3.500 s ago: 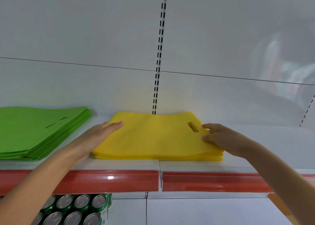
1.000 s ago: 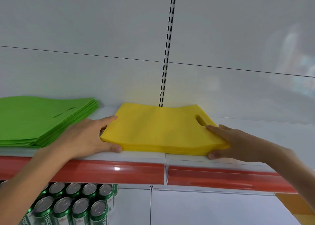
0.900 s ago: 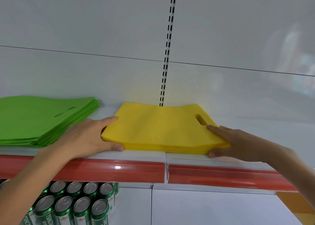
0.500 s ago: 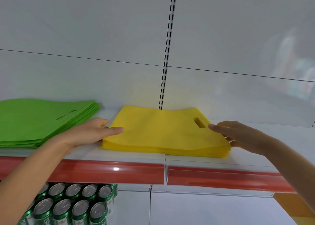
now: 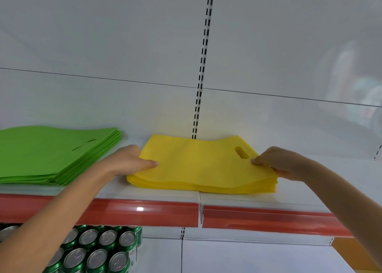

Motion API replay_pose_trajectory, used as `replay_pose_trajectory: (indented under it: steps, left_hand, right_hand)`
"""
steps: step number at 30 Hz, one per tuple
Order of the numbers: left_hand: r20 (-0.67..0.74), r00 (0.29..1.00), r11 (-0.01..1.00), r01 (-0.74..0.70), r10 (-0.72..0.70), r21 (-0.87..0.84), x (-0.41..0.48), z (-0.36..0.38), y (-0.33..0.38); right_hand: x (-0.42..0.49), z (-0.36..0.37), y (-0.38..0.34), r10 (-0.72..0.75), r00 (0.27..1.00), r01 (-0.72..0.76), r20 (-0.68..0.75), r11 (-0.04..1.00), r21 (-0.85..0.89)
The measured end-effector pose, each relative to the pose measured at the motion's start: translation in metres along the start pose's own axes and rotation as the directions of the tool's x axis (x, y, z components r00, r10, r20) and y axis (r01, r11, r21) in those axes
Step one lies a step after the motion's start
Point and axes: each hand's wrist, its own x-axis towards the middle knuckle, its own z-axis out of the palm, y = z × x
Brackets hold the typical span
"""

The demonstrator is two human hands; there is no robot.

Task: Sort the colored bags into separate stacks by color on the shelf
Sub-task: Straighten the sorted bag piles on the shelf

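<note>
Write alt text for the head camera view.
The left hand and right hand grip opposite edges of a yellow fabric bag stack on a white shelf. A green fabric bag stack lies left of it; green drink cans stand below.

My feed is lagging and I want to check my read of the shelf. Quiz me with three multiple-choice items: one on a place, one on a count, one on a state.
1. Where is the green stack relative to the yellow stack?
A) on top of it
B) to its left, apart
C) underneath it

2. How many bag stacks lie on the shelf?
A) two
B) three
C) four

3. How is the yellow stack?
A) lifted clear of the shelf
B) hanging by its handle hole
C) lying flat, a hand at each end

Answers:
1. B, bare shelf shows between the two stacks.
2. A, only green and yellow are visible.
3. C, the left hand and right hand touch its ends while it rests on the shelf.
</note>
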Motion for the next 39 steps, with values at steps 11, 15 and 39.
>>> replay_pose_trajectory:
  steps: [11,15,39]
  left_hand:
    - [0.08,0.997,0.977,0.018,-0.001,-0.214,-0.005,0.003,-0.009]
    - [0.14,0.99,0.929,0.021,0.033,-0.369,-0.018,0.008,-0.006]
    - [0.111,0.967,0.942,-0.25,0.23,0.224,-0.019,0.01,-0.025]
  right_hand:
    - [-0.005,0.003,0.018,-0.118,0.993,0.116,-0.021,0.99,-0.077]
    - [-0.02,0.017,0.012,-0.142,0.989,0.144,0.039,0.987,-0.07]
    - [-0.034,0.019,0.017,-0.306,0.943,0.316,0.132,0.698,-0.643]
